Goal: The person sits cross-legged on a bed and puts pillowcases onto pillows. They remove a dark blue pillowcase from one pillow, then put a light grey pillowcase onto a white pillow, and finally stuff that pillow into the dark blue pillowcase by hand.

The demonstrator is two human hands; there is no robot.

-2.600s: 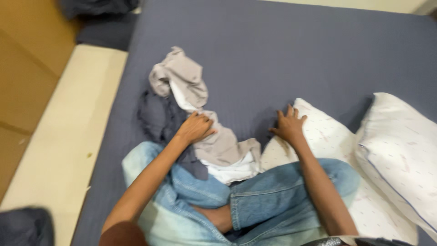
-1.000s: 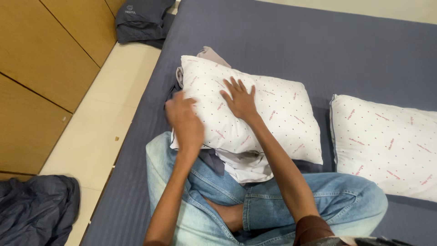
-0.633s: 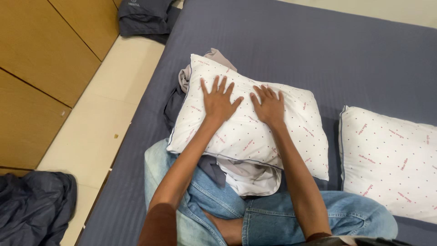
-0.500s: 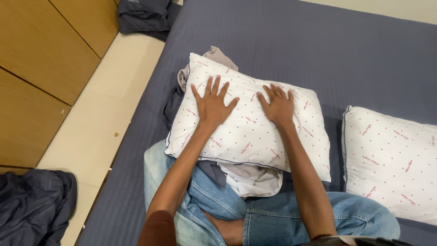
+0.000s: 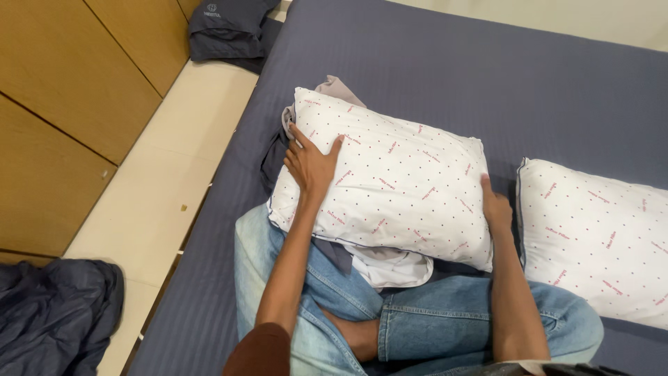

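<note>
Head view: we have both hands on a spotted white pillow (image 5: 393, 184) on the bed (image 5: 445, 63).

Our left hand (image 5: 309, 163) lies flat on the pillow's left end, fingers spread, grip apart and clamped on nothing. Our right hand (image 5: 495, 207) presses against the pillow's right edge; fingers are tucked behind it, so we cannot tell its grip. The pillow sits on a heap of grey and white clothes (image 5: 379, 264), just in front of our crossed legs in blue jeans (image 5: 431, 327). A second spotted pillow (image 5: 598, 233) lies just beside it on the right, close but apart. Off the bed: pale floor (image 5: 167, 174), wooden cabinet doors (image 5: 69, 90), a folded dark cloth (image 5: 226, 28) at the top, a crumpled dark cloth (image 5: 52, 313) bottom left.
</note>
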